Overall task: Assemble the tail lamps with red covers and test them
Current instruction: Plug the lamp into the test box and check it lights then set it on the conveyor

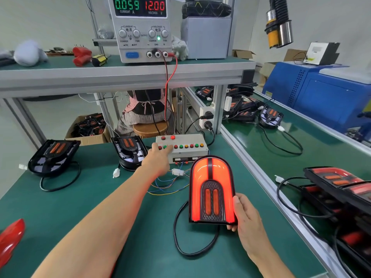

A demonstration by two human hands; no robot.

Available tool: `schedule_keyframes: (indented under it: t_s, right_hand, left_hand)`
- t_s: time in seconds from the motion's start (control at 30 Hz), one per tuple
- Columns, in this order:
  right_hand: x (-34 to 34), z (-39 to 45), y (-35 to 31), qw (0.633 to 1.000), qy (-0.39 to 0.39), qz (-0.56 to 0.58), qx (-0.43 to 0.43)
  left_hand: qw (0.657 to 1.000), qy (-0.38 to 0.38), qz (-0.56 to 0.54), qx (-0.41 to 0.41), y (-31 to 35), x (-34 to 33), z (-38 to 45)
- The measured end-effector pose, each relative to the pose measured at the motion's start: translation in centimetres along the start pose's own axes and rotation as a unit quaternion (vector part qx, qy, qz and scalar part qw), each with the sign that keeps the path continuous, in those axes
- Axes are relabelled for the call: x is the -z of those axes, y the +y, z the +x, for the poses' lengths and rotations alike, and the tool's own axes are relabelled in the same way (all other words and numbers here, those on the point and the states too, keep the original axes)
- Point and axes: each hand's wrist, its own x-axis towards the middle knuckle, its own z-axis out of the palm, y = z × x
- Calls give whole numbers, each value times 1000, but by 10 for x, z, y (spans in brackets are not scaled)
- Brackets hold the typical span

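Note:
A tail lamp with its red cover (pixel 211 190) stands tilted up on the green mat, its arch glowing red. My right hand (pixel 246 215) grips its lower right edge, thumb on the front. My left hand (pixel 159 156) reaches forward, its fingers pressing on the left buttons of the beige test box (pixel 185 147). The lamp's black cable (pixel 178 233) loops on the mat, and a white connector (pixel 177 172) joins coloured wires leading to the box. The power supply (pixel 141 29) on the shelf reads 0.059 A and 12.00 V.
Two uncovered black lamp bases (pixel 53 155) (pixel 130 151) lie at the back left. A loose red cover (pixel 11 237) sits at the left edge. Covered lamps (pixel 341 189) are stacked at the right, beyond an aluminium rail (pixel 259 177). More lamps lie on the right-hand bench.

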Motion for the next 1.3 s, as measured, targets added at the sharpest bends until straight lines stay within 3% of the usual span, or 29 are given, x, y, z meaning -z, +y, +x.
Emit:
schedule_keyframes:
  t_s: [0.77, 0.87, 0.97, 1.1, 1.3]
  right_hand:
    - [1, -1, -2, 1000, -6, 5, 6]
    - [0, -2, -3, 1000, -5, 1, 8]
    - [1, -1, -3, 1000, -3, 4, 5]
    - [2, -1, -3, 1000, 0, 13, 1]
    - [2, -1, -2, 1000, -2, 7, 1]
  left_hand:
    - [999, -20, -49, 13, -2, 3, -2]
    - [997, 62, -30, 24, 5, -4, -10]
    - [990, 135, -23, -36, 20, -13, -12]
    - [986, 138, -21, -88, 41, -13, -5]
    - [991, 96, 55, -69, 64, -11, 9]
